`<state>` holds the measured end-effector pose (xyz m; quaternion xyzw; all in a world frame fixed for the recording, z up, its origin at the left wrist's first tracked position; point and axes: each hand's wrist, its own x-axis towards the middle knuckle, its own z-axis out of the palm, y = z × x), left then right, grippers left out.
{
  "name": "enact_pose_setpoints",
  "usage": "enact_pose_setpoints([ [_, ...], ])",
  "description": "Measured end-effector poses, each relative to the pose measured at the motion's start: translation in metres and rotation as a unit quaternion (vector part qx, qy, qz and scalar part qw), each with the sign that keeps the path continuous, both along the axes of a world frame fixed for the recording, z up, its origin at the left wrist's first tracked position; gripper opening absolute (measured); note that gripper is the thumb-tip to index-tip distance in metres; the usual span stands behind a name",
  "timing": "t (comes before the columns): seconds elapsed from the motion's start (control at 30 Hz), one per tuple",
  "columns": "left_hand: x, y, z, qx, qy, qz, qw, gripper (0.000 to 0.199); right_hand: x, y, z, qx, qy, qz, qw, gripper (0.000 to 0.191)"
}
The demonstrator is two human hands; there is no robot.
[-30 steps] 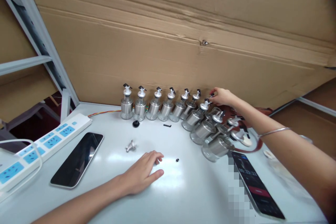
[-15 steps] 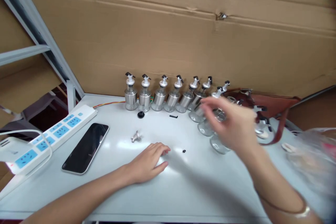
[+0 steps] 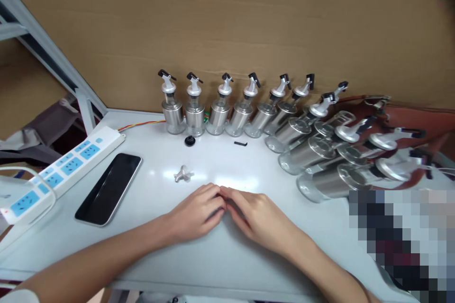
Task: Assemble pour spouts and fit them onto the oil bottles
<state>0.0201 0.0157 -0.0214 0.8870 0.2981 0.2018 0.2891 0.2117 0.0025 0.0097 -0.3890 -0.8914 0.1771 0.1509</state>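
My left hand (image 3: 199, 210) rests on the white table with its fingers curled inward. My right hand (image 3: 263, 218) meets it, fingertips touching, thumb and fingers brought together. Whatever sits between the fingertips is hidden. Just beyond the left hand lies a small silver spout piece (image 3: 182, 174). Farther back are a round black stopper (image 3: 190, 141) and a thin black lever (image 3: 241, 144). Behind them stands a row of glass-and-steel oil bottles with silver pour spouts and black levers, such as this oil bottle (image 3: 219, 116); the row curves round to the right, where another oil bottle (image 3: 327, 182) is nearest.
To the left lie a black-screened phone (image 3: 108, 189) and a white power strip (image 3: 67, 173) with a cable. Cardboard (image 3: 213, 23) walls off the back. A brown leather bag (image 3: 423, 120) sits behind the right bottles. A pixelated patch covers the lower right.
My right hand has come down from the bottles on the right to meet my left hand. The small black piece on the table between them is no longer visible. The view has shifted.
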Motion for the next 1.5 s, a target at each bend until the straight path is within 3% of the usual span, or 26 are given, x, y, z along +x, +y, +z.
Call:
enact_pose_setpoints([
  [0.13, -0.001, -0.002, 0.003, 0.011, -0.043, 0.002, 0.999, 0.021, -0.006, -0.006, -0.004, 0.016, -0.042, -0.009, 0.999, 0.013],
  [0.23, -0.007, -0.001, 0.006, 0.092, -0.099, 0.038, 0.99, 0.019, -0.007, -0.009, -0.01, 0.061, -0.059, -0.001, 0.996, 0.009],
  [0.37, -0.021, 0.008, 0.007, 0.215, -0.167, 0.219, 0.937, 0.029, -0.006, -0.012, -0.013, 0.076, -0.075, 0.005, 0.994, 0.013],
  [0.43, -0.026, 0.015, 0.003, 0.187, -0.179, 0.305, 0.916, 0.033, -0.005, -0.011, -0.013, 0.071, -0.074, 0.006, 0.995, 0.013],
  [0.5, -0.027, 0.02, -0.003, 0.113, -0.179, 0.343, 0.915, 0.036, -0.005, -0.011, -0.013, 0.067, -0.067, 0.004, 0.995, 0.013],
  [0.6, -0.025, 0.025, -0.011, 0.034, -0.168, 0.319, 0.932, 0.038, -0.004, -0.008, -0.01, 0.05, -0.059, 0.002, 0.997, 0.012],
  [0.83, -0.017, 0.019, -0.012, -0.031, -0.203, 0.206, 0.957, 0.029, -0.002, -0.004, -0.008, 0.026, -0.031, -0.035, 0.999, 0.012],
  [1.0, -0.009, 0.005, -0.007, -0.183, -0.263, 0.156, 0.934, 0.03, -0.003, -0.005, -0.01, 0.09, 0.053, -0.065, 0.992, 0.018],
  [1.17, -0.007, -0.003, -0.006, -0.301, -0.247, 0.137, 0.911, 0.024, -0.003, -0.006, -0.01, 0.093, 0.067, -0.023, 0.993, 0.017],
  [1.33, -0.009, -0.001, -0.006, -0.285, -0.252, 0.108, 0.918, 0.035, -0.005, -0.009, -0.011, 0.056, 0.126, -0.048, 0.989, 0.02],
  [1.5, -0.011, -0.003, -0.011, -0.171, -0.271, 0.071, 0.945, 0.046, -0.007, -0.01, -0.005, -0.095, 0.243, -0.163, 0.951, 0.012],
])
